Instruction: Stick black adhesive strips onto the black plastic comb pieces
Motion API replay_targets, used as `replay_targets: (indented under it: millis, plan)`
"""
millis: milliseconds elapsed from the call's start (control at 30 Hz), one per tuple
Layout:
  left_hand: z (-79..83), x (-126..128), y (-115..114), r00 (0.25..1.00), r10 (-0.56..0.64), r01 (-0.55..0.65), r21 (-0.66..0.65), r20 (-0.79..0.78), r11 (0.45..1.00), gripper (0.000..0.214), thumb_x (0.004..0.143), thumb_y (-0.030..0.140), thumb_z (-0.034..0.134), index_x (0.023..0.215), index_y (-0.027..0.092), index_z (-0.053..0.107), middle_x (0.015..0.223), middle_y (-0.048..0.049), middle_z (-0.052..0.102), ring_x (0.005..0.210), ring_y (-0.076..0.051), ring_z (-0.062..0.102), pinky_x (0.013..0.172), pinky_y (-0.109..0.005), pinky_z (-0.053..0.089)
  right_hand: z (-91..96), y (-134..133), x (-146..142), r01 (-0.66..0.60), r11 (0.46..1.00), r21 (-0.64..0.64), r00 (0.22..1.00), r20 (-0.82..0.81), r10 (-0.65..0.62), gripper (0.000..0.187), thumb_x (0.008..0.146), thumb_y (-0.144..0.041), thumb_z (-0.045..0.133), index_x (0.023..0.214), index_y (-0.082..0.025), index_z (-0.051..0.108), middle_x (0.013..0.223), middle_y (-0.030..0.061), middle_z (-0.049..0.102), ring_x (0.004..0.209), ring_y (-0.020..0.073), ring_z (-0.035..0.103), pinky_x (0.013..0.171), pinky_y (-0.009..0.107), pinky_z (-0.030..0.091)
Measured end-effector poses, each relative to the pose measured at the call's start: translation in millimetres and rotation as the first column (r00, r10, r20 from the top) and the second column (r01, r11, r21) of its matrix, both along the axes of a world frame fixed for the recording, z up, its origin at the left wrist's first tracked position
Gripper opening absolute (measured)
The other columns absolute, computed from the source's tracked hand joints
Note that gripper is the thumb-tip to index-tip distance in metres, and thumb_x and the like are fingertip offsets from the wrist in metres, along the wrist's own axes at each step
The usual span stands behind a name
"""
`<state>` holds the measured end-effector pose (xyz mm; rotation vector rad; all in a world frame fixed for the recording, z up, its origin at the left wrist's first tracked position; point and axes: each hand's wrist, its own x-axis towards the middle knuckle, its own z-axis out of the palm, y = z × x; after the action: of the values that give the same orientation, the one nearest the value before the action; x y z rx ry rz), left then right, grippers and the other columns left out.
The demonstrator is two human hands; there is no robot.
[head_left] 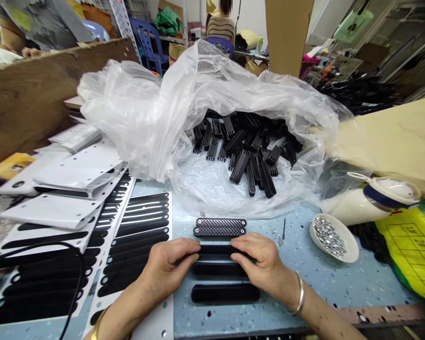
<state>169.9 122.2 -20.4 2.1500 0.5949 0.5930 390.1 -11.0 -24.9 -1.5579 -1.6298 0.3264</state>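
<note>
My left hand grips the left end of a smooth black strip-shaped plastic piece between thumb and fingers. On its right end, my right hand has the same pinching hold. Just beyond it lie two black pieces with a diamond-mesh face, side by side, with small metal dots at their ends. Nearer to me are two more smooth black pieces, a middle one and a front one, lying parallel. The underside of the held piece is hidden.
A clear plastic bag spills many black parts at the back. On the right are a white bowl of small metal pieces and a white flask. Sheets of black stickers and a dark cable lie left. Two people are beyond.
</note>
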Motion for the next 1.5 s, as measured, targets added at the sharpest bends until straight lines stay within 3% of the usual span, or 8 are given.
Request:
replay_targets:
  millis: [633, 1033, 1167, 1367, 1500]
  plan:
    - [-5.3, -1.7, 3.6, 1.0, -0.018, 0.018, 0.072, 0.0, 0.997, 0.016, 0.083, 0.013, 0.064, 0.092, 0.02, 0.076, 0.092, -0.0029, 0.079, 0.084, -0.018, 0.076, 0.079, -0.026, 0.062, 0.0, 3.0, 9.6, -0.064, 0.995, -0.071, 0.973, -0.227, 0.047, 0.017, 0.082, -0.019, 0.073, 0.098, -0.02, 0.078, 0.087, 0.0072, 0.076, 0.078, 0.0193, 0.07, 0.071, 0.033, 0.057]
    - [-5.5, -0.7, 5.4, 1.0, -0.012, 0.01, 0.119, 0.015, 0.993, 0.015, 0.083, 0.015, 0.064, 0.091, 0.02, 0.077, 0.091, -0.0027, 0.08, 0.082, -0.018, 0.076, 0.077, -0.027, 0.063, -6.0, 0.6, 9.7, -0.064, 0.996, -0.062, 0.968, -0.248, 0.046, 0.019, 0.081, -0.019, 0.074, 0.1, -0.021, 0.077, 0.089, 0.0075, 0.076, 0.079, 0.0196, 0.07, 0.074, 0.033, 0.056]
    - [-6.3, -0.8, 5.1, 1.0, -0.007, 0.005, 0.101, 0.019, 0.995, 0.015, 0.084, 0.015, 0.063, 0.091, 0.019, 0.076, 0.092, -0.0028, 0.079, 0.083, -0.018, 0.076, 0.078, -0.026, 0.062, -6.1, -6.7, 13.9, 0.002, 0.995, -0.095, 0.962, -0.27, -0.028, 0.022, 0.079, -0.021, 0.076, 0.101, -0.018, 0.077, 0.089, 0.0087, 0.077, 0.08, 0.0206, 0.071, 0.074, 0.032, 0.057]
    - [1.1, 1.1, 3.3, 0.998, 0.009, -0.005, 0.063, -0.064, 0.998, 0.015, 0.084, 0.017, 0.059, 0.092, 0.019, 0.072, 0.086, -0.0005, 0.077, 0.075, -0.016, 0.073, 0.069, -0.025, 0.059, -3.0, -28.7, 29.3, 0.258, 0.945, -0.204, 0.89, -0.33, -0.314, 0.014, 0.087, -0.024, 0.064, 0.087, -0.017, 0.077, 0.078, 0.0068, 0.074, 0.07, 0.0189, 0.069, 0.062, 0.029, 0.054]
    - [5.1, 2.5, 3.3, 0.992, 0.045, -0.042, 0.024, -0.118, 0.999, 0.017, 0.081, 0.02, 0.059, 0.093, 0.019, 0.071, 0.074, 0.0012, 0.074, 0.065, -0.016, 0.07, 0.063, -0.026, 0.055, -5.2, -28.7, 25.3, 0.279, 0.926, -0.253, 0.883, -0.31, -0.351, 0.02, 0.088, -0.027, 0.059, 0.082, -0.017, 0.075, 0.066, 0.0044, 0.069, 0.061, 0.0174, 0.064, 0.056, 0.027, 0.049]
